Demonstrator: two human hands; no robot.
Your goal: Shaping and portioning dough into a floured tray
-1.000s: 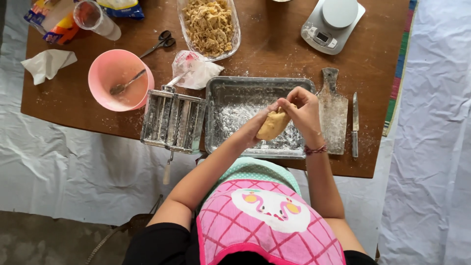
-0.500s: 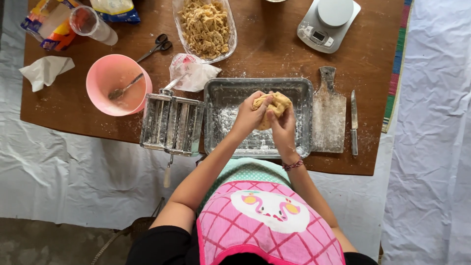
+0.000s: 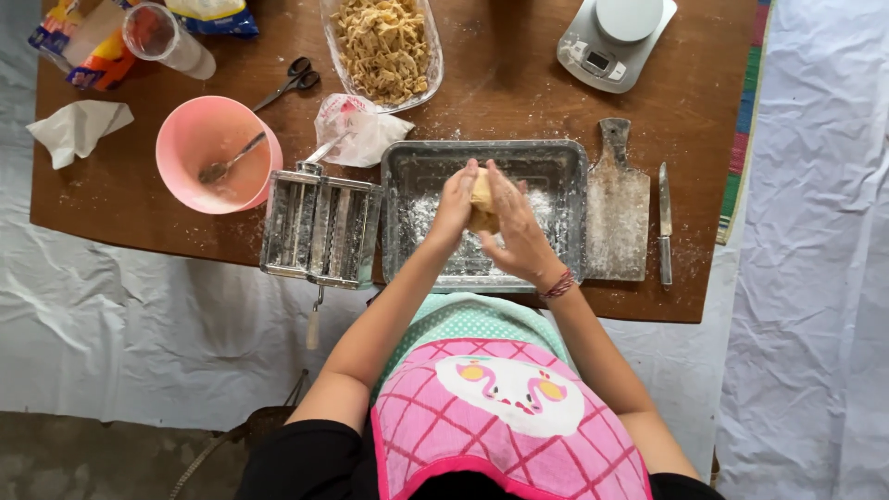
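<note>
— Wooden table [image 3: 139, 199] under us, floured in patches, with the metal tray [image 3: 565, 167] straight ahead and the pasta roller [image 3: 319, 227] just to its left.

— And the dough [image 3: 482, 204]? A second ago we held it low at the tray's right side.

— Now we have it over the tray's middle, pressed between both palms. Our left hand [image 3: 454, 204] cups one side, our right hand [image 3: 514, 231] lies flat against the other, fingers straight, both closed on the lump.

— So we judge it is being shaped above the flour?

— Likely. It sits between the hands, mostly hidden, clear of the cutting board [image 3: 616, 208] and knife [image 3: 664, 222].
</note>
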